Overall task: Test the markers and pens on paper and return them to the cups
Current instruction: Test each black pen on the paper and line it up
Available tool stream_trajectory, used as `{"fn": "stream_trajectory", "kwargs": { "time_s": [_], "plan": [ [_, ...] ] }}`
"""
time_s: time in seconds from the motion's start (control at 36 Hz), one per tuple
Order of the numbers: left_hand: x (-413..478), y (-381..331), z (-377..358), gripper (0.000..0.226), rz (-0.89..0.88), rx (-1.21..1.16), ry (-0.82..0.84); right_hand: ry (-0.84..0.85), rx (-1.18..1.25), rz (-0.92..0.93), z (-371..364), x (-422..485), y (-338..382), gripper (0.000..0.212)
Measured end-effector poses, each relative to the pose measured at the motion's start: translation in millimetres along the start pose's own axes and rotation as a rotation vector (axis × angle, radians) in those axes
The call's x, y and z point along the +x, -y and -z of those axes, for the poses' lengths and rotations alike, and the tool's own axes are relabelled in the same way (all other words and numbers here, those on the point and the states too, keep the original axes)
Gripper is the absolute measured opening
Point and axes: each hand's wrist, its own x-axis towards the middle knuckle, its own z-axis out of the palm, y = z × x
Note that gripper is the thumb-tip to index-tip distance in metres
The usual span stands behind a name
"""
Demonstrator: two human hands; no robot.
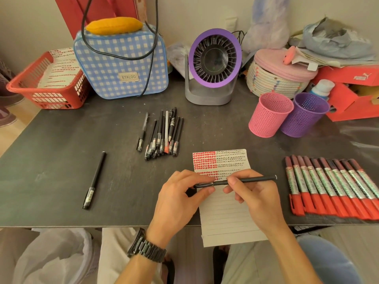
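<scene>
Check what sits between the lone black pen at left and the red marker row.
Head view: the lined paper, with left hand and right hand gripping a black pen over it.

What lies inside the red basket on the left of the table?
White paper sheets with rows of red marks lie in the red basket. The sheets cover its floor, so anything under them is hidden.

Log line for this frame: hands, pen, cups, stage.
pen: level over paper | left hand: pinches cap end | right hand: grips barrel | pink cup, purple cup: no pens showing | stage: capping or uncapping, unclear
</scene>
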Motion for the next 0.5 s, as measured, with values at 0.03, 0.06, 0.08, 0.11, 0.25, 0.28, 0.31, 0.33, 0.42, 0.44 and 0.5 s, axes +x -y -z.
{"fn": "stream_trajectory", "kwargs": {
  "time_s": [0.03, 0.06, 0.08, 0.11, 0.25, 0.28, 0.31, 0.33, 0.42, 0.44, 0.5],
  "plan": [
    [0.0, -0.5, -0.3, 0.028, -0.001, -0.009, -0.001, 0.01, -0.01, 0.001, -0.7, -0.2, 0.3, 0.014],
    [-0.1, -0.8, -0.3, 0.028, 0.0, -0.014, -0.001, 0.022, -0.022, 0.004, -1.1, -0.2, 0.5, 0.013],
    [0.0, -1.2, -0.5, 0.028, 0.002, -0.015, 0.0, 0.034, -0.034, 0.009, -1.8, 0.0, 0.6, 0.012],
    [0.1, -1.2, -0.7, 0.027, 0.001, -0.014, 0.001, 0.049, -0.049, 0.015, -2.3, 0.1, 0.3, 0.011],
    [-0.5, -0.6, -2.1, 0.027, -0.018, -0.04, -0.014, 0.109, -0.103, 0.045, -4.6, 1.2, -0.6, 0.007],
    [-0.8, 0.0, -2.5, 0.027, -0.017, -0.055, -0.018, 0.111, -0.108, 0.047, -4.7, 1.6, -1.0, 0.006],
    [-0.9, 0.5, -3.0, 0.027, -0.013, -0.065, -0.019, 0.113, -0.113, 0.048, -4.7, 1.8, -1.4, 0.005],
    [-1.0, 1.2, -3.2, 0.027, -0.008, -0.069, -0.016, 0.119, -0.123, 0.05, -4.8, 2.1, -2.0, 0.004],
    [-1.4, 3.2, -3.4, 0.022, -0.007, -0.053, -0.004, 0.135, -0.167, 0.063, -4.7, 2.7, -3.4, 0.003],
    [-1.3, 3.7, -3.4, 0.022, -0.009, -0.047, 0.001, 0.139, -0.18, 0.07, -4.2, 2.8, -4.3, 0.004],
    [-1.6, 4.7, -3.4, 0.021, -0.013, -0.043, 0.012, 0.148, -0.208, 0.079, -2.9, 2.3, -5.3, 0.006]
  ]
}}
